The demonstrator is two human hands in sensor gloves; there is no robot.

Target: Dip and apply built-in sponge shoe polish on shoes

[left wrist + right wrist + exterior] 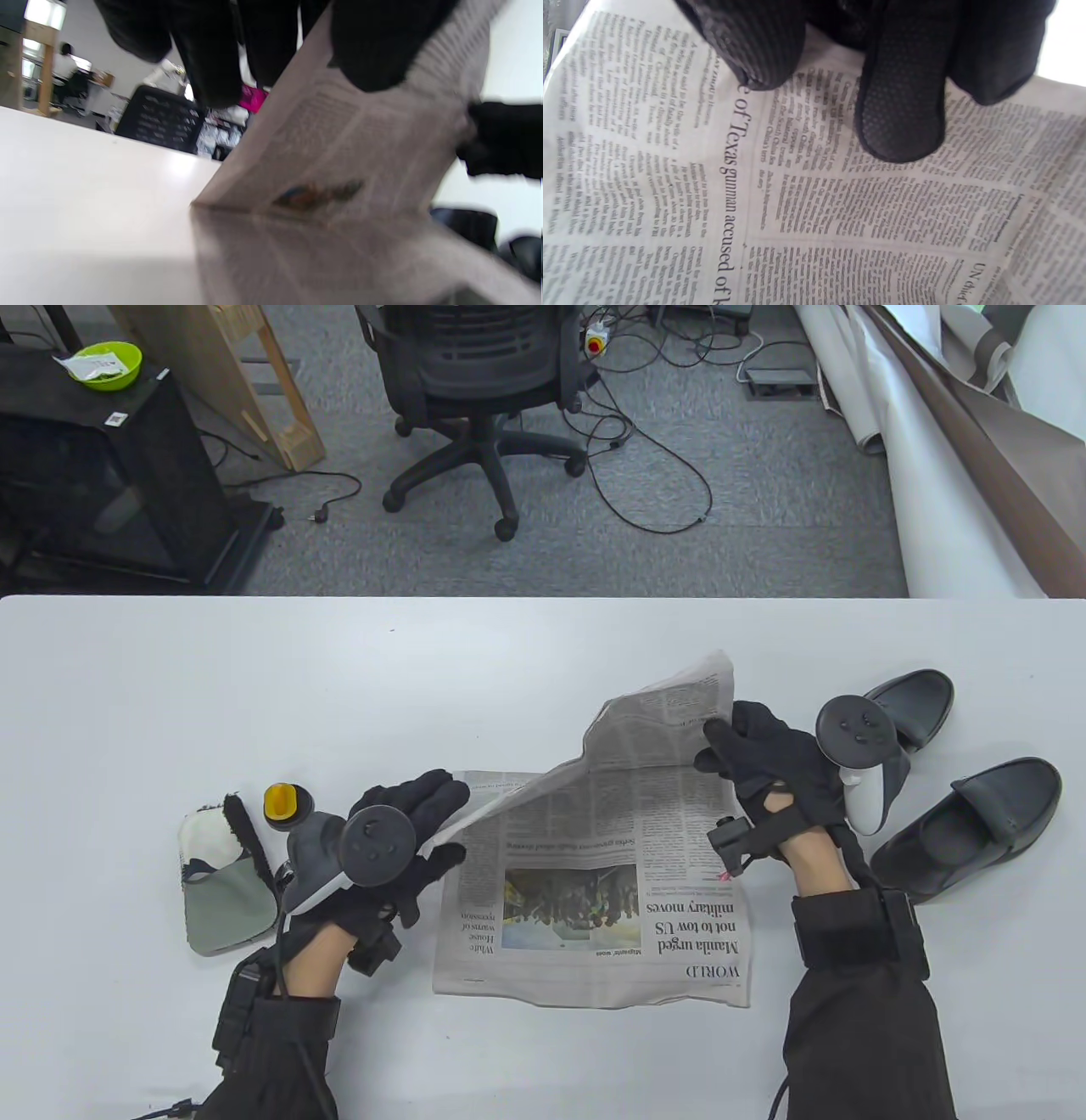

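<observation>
Black shoes [967, 823] right of newspaper [594, 891], yellow-capped polish [287, 804], cloth [222, 882] left.

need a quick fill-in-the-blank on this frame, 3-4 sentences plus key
1. Both hands are lifting a sheet of the ____ that lies on the table.
2. The two black shoes sit on the table beside the person's ____ hand.
3. The small object with the yellow top stands near the ____ hand.
4. In the right wrist view, the right hand's fingers press on printed ____.

Missing words: newspaper; right; left; text
</observation>
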